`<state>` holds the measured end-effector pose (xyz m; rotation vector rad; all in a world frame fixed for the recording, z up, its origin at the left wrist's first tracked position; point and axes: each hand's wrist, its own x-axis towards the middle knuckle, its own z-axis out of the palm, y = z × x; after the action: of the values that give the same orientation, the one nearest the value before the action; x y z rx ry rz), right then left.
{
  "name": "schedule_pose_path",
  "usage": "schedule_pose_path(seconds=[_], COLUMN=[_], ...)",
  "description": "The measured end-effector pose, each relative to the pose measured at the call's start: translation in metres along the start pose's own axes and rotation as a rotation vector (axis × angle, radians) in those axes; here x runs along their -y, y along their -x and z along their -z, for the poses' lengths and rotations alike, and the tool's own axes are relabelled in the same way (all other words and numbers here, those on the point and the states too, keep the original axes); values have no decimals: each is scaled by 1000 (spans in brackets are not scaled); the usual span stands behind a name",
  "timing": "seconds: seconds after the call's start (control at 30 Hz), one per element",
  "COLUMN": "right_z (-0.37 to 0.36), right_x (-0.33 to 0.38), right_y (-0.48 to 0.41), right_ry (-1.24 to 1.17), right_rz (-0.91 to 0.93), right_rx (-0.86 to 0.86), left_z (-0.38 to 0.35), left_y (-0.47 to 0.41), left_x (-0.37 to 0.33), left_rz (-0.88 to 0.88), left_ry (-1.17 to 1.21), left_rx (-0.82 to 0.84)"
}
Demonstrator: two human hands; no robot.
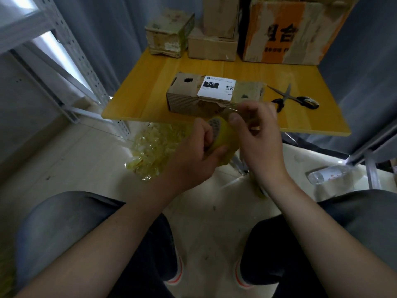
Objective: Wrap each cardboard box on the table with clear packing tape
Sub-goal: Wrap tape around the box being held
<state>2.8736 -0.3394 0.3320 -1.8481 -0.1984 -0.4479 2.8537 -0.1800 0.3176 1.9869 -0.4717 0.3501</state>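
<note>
Left hand [193,151] is gripping the tape roll [223,134], right hand [260,143] pinching its end; labelled box [189,93] beyond is seemingly awaiting wrapping.

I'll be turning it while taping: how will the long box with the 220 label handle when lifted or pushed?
The long box looks worn, with a hole and crumpled edges, so its walls may flex under a grip. It lies on a broad face on the table, so a push should slide it, not tip it.

Left hand [193,151] grips tape roll [223,134]; right hand [257,134] pinches tape end before labelled box [214,93]; scissors [294,98] beside.
</note>
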Motion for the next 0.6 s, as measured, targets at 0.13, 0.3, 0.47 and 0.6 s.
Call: schedule_pose_path(seconds=[0.13,0.3,0.47,0.6], right_z=[8,2,-4,-5], right_x=[1,4,-1,1], right_y=[-6,3,7,7], right_ry=[-214,-289,-232,-258], right_rz=[-466,-291,-177,-178], right_rx=[242,287,370,391], left_z=[7,7,5,7], left_y=[-6,-10,-16,-16], left_x=[-2,-19,-19,-17], left_rz=[63,305,541,549], left_ry=[227,452,450,471], left_rx=[31,9,-161,-171])
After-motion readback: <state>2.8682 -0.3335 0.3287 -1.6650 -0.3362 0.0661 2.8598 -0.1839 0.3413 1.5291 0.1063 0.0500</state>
